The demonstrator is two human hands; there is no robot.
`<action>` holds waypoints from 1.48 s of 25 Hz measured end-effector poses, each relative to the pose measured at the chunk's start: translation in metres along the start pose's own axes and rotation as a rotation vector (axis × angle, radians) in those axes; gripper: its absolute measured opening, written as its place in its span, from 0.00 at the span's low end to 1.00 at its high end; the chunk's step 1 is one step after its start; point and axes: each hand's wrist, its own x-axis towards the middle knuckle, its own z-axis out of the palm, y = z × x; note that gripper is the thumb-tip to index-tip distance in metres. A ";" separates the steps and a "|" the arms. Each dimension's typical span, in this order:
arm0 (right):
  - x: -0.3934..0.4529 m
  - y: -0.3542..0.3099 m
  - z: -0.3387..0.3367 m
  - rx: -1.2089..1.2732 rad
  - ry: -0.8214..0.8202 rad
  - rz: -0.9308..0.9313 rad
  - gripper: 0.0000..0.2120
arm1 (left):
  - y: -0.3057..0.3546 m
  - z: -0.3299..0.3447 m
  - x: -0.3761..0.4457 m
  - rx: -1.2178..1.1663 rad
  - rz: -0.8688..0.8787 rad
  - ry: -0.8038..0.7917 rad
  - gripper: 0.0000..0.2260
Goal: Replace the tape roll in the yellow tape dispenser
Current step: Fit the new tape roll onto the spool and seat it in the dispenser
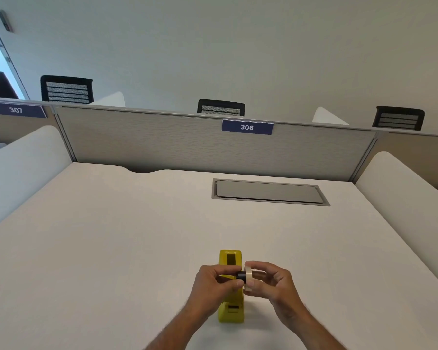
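Observation:
The yellow tape dispenser (231, 310) stands on the white desk (111, 248), lengthwise away from me, its roll bay empty. Just above it, my left hand (214, 286) pinches a small black spindle (241, 275) between thumb and fingers. My right hand (271, 281) holds a pale tape roll (248, 277) on edge, pressed against the spindle's right end. Both hands hide the dispenser's middle.
A grey cable hatch (268, 192) is set flush in the desk at the back right. A grey partition (187, 145) with a "306" label (247, 127) closes the far edge. White side dividers (23, 168) flank the desk. Black chair backs (67, 89) stand beyond.

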 end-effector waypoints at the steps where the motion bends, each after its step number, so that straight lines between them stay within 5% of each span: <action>1: 0.000 0.000 0.000 0.000 0.000 -0.001 0.17 | 0.000 0.000 0.000 0.006 0.001 0.000 0.14; 21: 0.003 0.010 0.010 -0.063 0.029 0.035 0.12 | -0.008 -0.003 0.003 0.090 0.071 0.026 0.17; 37: 0.034 0.008 0.024 -0.563 0.142 -0.126 0.21 | -0.016 -0.011 0.029 0.186 0.115 0.194 0.17</action>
